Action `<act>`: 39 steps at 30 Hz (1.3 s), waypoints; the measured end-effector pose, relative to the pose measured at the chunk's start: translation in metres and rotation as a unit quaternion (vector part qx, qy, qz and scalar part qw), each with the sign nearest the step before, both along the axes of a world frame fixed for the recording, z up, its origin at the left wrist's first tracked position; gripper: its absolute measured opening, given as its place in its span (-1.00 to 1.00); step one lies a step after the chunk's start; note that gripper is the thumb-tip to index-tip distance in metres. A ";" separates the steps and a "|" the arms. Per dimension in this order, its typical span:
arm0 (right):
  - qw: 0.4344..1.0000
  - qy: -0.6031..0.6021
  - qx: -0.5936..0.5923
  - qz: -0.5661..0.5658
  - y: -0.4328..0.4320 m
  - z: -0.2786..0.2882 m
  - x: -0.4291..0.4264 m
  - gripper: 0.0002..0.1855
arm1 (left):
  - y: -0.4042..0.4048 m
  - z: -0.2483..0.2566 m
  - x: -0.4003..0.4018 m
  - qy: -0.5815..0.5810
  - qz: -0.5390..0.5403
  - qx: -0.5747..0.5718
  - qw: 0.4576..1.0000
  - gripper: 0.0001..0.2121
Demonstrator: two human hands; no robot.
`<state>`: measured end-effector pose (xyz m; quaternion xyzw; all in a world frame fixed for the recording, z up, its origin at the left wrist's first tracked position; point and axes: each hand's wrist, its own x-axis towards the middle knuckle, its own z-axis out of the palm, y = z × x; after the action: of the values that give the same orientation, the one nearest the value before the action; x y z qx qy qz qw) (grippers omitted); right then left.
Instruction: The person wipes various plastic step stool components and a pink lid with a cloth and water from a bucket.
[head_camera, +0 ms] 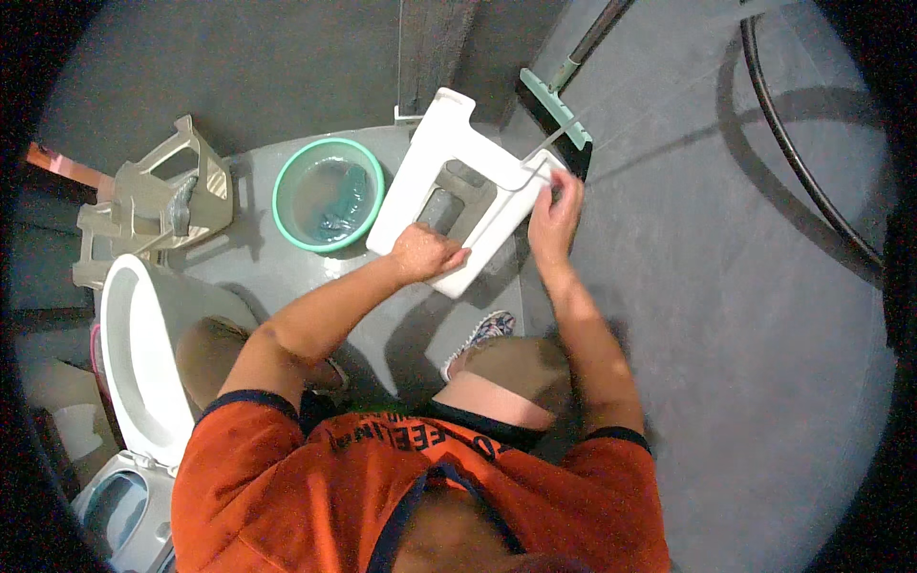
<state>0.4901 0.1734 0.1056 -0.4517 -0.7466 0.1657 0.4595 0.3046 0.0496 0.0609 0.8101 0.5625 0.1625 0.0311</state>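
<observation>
A white plastic stool (pixel 419 161) is held tilted in front of me, its open middle showing the floor behind. My left hand (pixel 428 254) grips its near edge, thumb lying along the frame. At the far right corner, my right hand (pixel 557 218) has its fingers curled against the stool's edge. A thin pale line crosses near that corner; I cannot tell what it is. Just left of the stool, a green-rimmed basin (pixel 278 208) stands on the floor, with cloudy water and a dark green thing in it, perhaps cloth.
A floor squeegee (pixel 555 107) leans beyond the stool by the grey wall. Beige plastic stools (pixel 211 168) lie at the left, with a grey object (pixel 183 206) on one. A white toilet (pixel 118 344) is close on my left. A dark hose (pixel 781 132) hangs at the right.
</observation>
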 end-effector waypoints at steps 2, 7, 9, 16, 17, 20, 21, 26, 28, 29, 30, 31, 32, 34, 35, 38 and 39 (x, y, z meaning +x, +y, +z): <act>0.977 -0.145 0.130 0.086 0.024 0.031 -0.004 -0.61 | 0.001 0.000 -0.005 -0.036 -0.033 -0.014 0.999 -0.65; 0.892 -0.382 -0.221 0.101 0.037 0.047 -0.014 -0.55 | 0.005 0.012 -0.039 -0.042 -0.160 0.038 0.986 -0.66; 0.888 -0.389 -0.239 0.051 0.036 0.045 -0.012 -0.51 | 0.004 0.012 -0.036 -0.011 -0.140 -0.012 0.990 -0.78; 0.912 -0.299 -0.278 0.030 0.033 0.008 0.025 -0.48 | 0.067 0.014 0.058 -0.134 -0.015 0.136 0.981 -0.51; 0.917 -0.253 -0.306 0.038 0.042 0.008 0.033 -0.47 | 0.083 0.019 0.065 -0.135 -0.009 0.145 0.980 -0.50; 0.934 -0.288 -0.211 -0.009 0.025 0.001 0.034 -0.53 | 0.111 0.025 0.064 -0.141 -0.005 0.058 0.988 -0.49; 0.935 -0.285 -0.213 -0.005 0.023 0.003 0.039 -0.52 | 0.114 0.025 0.066 -0.160 0.029 0.079 0.983 -0.48; 0.879 -0.286 -0.373 0.076 0.019 0.016 0.031 -0.63 | 0.136 0.026 0.053 -0.150 0.142 0.077 0.975 -0.53; 0.839 -0.224 -0.473 0.146 0.010 0.016 0.040 -0.72 | 0.133 0.021 0.057 -0.150 0.095 0.031 0.984 -0.56; 0.815 -0.179 -0.520 0.180 0.003 0.016 0.044 -0.73 | 0.133 0.020 0.059 -0.145 0.087 -0.009 0.986 -0.56; 0.791 -0.133 -0.559 0.212 -0.002 0.020 0.043 -0.74 | 0.136 0.028 0.058 -0.140 0.077 -0.043 0.986 -0.55; 0.773 -0.079 -0.581 0.245 -0.012 0.016 0.038 -0.76 | 0.140 0.038 0.059 -0.131 0.100 -0.121 0.979 -0.54; 0.750 -0.165 -0.593 0.243 -0.007 0.021 0.037 -0.77 | 0.148 0.050 0.061 -0.120 0.123 -0.197 0.965 -0.53; 0.714 -0.173 -0.632 0.247 -0.008 0.024 0.032 -0.77 | 0.157 0.056 0.062 -0.108 0.151 -0.287 0.940 -0.43; 0.706 -0.095 -0.656 0.249 -0.010 0.017 0.034 -0.75 | 0.158 0.054 0.060 -0.102 0.139 -0.289 0.942 -0.41; 0.686 0.266 -0.643 0.211 0.003 0.006 0.047 -0.72 | 0.164 0.054 0.060 -0.097 0.112 -0.282 0.948 -0.29; 0.660 0.401 -0.607 0.188 0.011 0.005 0.048 -0.71 | 0.168 0.052 0.060 -0.100 0.075 -0.276 0.953 -0.29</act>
<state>0.5382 0.1841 0.1108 -0.3698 -0.2931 0.8300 0.2974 0.3641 0.2174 0.1133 0.7054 0.6381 0.0832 0.2972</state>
